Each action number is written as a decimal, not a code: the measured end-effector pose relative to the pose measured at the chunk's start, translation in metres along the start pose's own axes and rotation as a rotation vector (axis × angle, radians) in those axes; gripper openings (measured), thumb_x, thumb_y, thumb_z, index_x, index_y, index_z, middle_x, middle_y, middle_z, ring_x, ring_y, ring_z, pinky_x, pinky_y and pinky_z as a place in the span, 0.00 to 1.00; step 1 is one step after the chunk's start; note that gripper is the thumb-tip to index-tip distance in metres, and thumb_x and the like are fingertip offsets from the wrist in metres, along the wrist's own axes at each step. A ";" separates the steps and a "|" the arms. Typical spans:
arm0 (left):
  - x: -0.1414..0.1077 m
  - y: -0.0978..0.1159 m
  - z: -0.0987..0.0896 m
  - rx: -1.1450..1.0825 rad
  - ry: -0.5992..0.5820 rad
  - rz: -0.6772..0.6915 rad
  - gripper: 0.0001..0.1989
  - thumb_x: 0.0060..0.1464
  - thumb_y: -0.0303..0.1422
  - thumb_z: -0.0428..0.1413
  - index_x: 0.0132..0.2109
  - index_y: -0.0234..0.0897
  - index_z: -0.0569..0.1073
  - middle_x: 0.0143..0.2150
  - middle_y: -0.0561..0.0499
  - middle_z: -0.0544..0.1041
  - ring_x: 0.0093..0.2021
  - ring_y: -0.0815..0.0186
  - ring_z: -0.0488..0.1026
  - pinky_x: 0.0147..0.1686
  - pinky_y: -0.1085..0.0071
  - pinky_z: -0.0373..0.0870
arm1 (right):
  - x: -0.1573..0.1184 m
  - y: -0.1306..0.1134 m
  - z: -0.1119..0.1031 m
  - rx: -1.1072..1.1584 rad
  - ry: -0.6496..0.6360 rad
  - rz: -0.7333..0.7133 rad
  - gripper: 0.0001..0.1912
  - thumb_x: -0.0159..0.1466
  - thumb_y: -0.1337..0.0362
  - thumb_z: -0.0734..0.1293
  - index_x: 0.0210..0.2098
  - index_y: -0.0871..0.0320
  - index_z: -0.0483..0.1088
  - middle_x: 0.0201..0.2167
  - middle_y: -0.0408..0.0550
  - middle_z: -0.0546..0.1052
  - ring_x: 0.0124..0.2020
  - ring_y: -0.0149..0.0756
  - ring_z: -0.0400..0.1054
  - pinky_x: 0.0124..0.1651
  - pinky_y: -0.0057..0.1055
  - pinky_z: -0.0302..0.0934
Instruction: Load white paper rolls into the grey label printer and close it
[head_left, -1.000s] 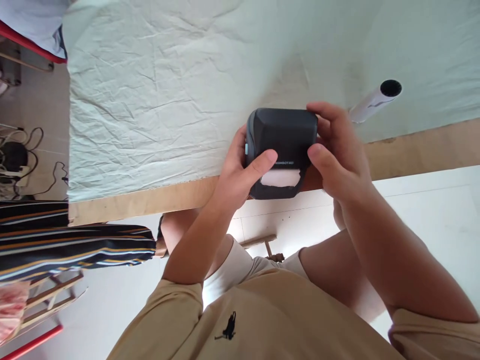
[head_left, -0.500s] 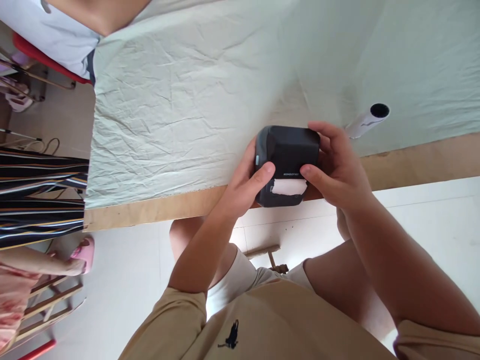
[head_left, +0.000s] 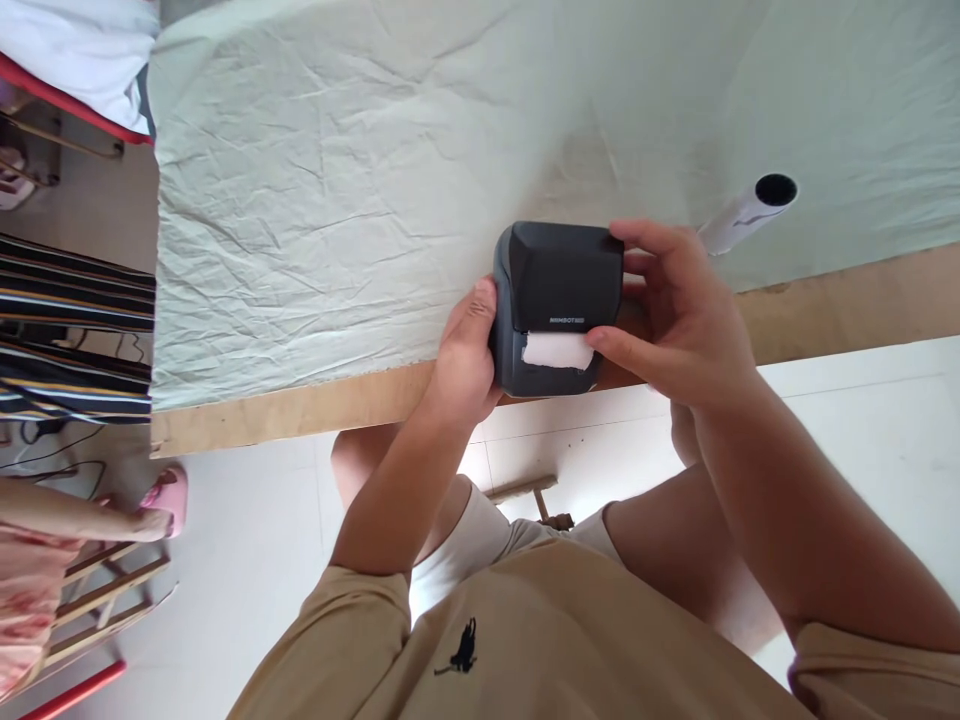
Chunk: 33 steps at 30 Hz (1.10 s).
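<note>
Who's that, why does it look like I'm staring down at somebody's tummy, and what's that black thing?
There's no robot here, just a person using two bare hands. The camera sits on the person's head, looking forward and down, so you see their tan shirt at the bottom.

The left hand holds the left side of a small dark device. A white paper strip shows on its front. The right hand is at the other side, its thumb by the strip's end.

Pale green cloth covers the table, except along its wooden edge. On the cloth, near the right hand, is a white tube with a dark open end.
</note>
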<state>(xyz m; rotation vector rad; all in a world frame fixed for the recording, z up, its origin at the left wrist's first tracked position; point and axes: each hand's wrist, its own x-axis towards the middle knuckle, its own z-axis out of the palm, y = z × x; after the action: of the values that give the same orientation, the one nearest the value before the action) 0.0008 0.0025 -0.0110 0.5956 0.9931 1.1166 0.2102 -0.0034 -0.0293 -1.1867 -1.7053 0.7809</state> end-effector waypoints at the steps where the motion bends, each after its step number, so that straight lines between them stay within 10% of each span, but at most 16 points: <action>1: 0.000 0.000 0.000 0.000 0.006 -0.001 0.22 0.68 0.55 0.62 0.40 0.40 0.79 0.43 0.51 0.88 0.58 0.52 0.88 0.52 0.60 0.89 | 0.001 -0.002 -0.001 -0.025 0.035 -0.027 0.35 0.64 0.48 0.79 0.68 0.41 0.72 0.53 0.49 0.81 0.52 0.47 0.80 0.51 0.46 0.81; 5: 0.000 0.002 -0.001 0.038 0.000 -0.068 0.25 0.68 0.59 0.60 0.39 0.41 0.78 0.36 0.53 0.85 0.50 0.56 0.89 0.46 0.63 0.89 | 0.006 -0.019 -0.001 -0.071 0.239 -0.104 0.20 0.66 0.54 0.79 0.57 0.45 0.79 0.24 0.35 0.72 0.22 0.31 0.67 0.26 0.33 0.65; 10: -0.001 0.004 -0.001 0.109 0.006 -0.124 0.27 0.68 0.61 0.57 0.39 0.41 0.77 0.32 0.53 0.82 0.41 0.59 0.88 0.37 0.67 0.86 | 0.022 -0.038 0.007 -0.098 0.585 -0.206 0.11 0.71 0.52 0.74 0.40 0.50 0.73 0.29 0.38 0.78 0.24 0.31 0.74 0.23 0.31 0.60; 16: -0.004 0.009 0.007 0.148 0.040 -0.135 0.27 0.68 0.61 0.59 0.38 0.40 0.75 0.25 0.56 0.73 0.24 0.70 0.76 0.21 0.75 0.72 | 0.024 -0.048 0.002 -0.607 0.216 -0.205 0.07 0.67 0.67 0.69 0.40 0.49 0.80 0.28 0.39 0.81 0.24 0.33 0.69 0.29 0.34 0.52; 25: -0.004 0.007 0.005 0.169 -0.029 -0.041 0.26 0.67 0.58 0.62 0.35 0.40 0.75 0.25 0.56 0.71 0.22 0.73 0.69 0.20 0.74 0.67 | 0.027 -0.052 -0.007 -0.667 -0.123 -0.070 0.10 0.67 0.60 0.71 0.46 0.47 0.83 0.27 0.43 0.79 0.24 0.35 0.61 0.30 0.35 0.44; 33: -0.004 0.007 0.003 0.140 -0.043 -0.047 0.22 0.68 0.58 0.60 0.50 0.44 0.82 0.39 0.52 0.85 0.45 0.57 0.87 0.40 0.65 0.86 | 0.019 -0.047 -0.030 0.007 0.162 0.094 0.19 0.61 0.59 0.76 0.52 0.40 0.83 0.41 0.42 0.85 0.24 0.34 0.70 0.19 0.35 0.54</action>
<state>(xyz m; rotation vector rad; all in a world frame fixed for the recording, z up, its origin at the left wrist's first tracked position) 0.0004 0.0012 -0.0025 0.7030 1.0490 0.9942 0.2168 -0.0018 0.0295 -1.2969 -1.5228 0.7256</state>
